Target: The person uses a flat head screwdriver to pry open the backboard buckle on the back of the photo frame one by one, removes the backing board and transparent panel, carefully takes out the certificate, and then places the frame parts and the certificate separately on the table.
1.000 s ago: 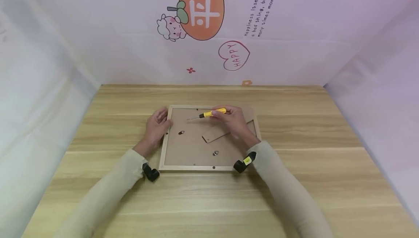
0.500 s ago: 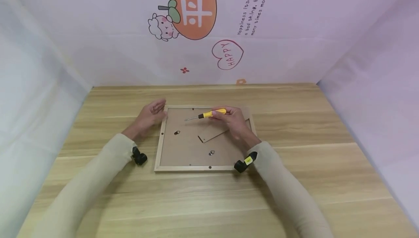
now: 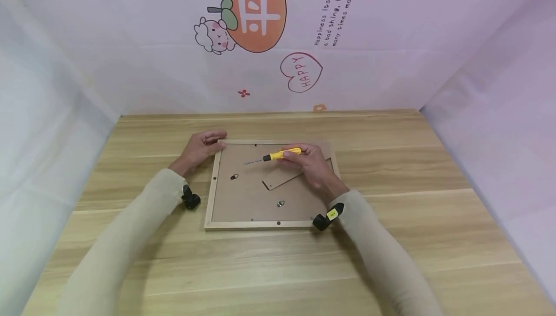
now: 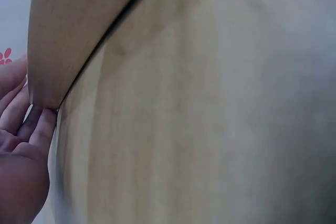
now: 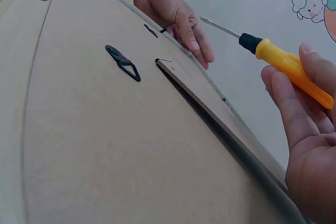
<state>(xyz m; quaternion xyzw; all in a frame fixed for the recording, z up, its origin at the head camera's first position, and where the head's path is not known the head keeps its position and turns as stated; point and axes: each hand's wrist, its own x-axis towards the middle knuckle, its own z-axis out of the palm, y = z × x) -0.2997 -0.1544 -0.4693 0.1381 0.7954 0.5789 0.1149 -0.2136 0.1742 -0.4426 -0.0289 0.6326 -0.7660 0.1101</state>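
Note:
A wooden picture frame (image 3: 242, 225) lies face down on the table, its brown backboard (image 3: 243, 202) facing up. The backboard carries two small dark hanging rings (image 5: 123, 64) and a slanted stand leg (image 3: 282, 177). At the frame's far left corner my left hand (image 3: 201, 148) holds on, thumb over the rim and fingers beyond the far edge. My right hand (image 3: 314, 164) is over the right half of the backboard. Between thumb and fingers it pinches the yellow handle of a screwdriver (image 5: 286, 64). The screwdriver's thin metal shaft points left, its tip above the backboard.
The wood-grain table (image 3: 278, 272) extends on all sides of the frame. Behind it stands a white backdrop (image 3: 373, 75) with printed cartoons and lettering, and white sheets (image 3: 491, 128) close off both sides. Dark fasteners (image 3: 278, 223) dot the frame's rim.
My left hand has left the frame's left side, moved up and settled at the far left corner. The right hand still holds the screwdriver over the backboard. The view has shifted slightly.

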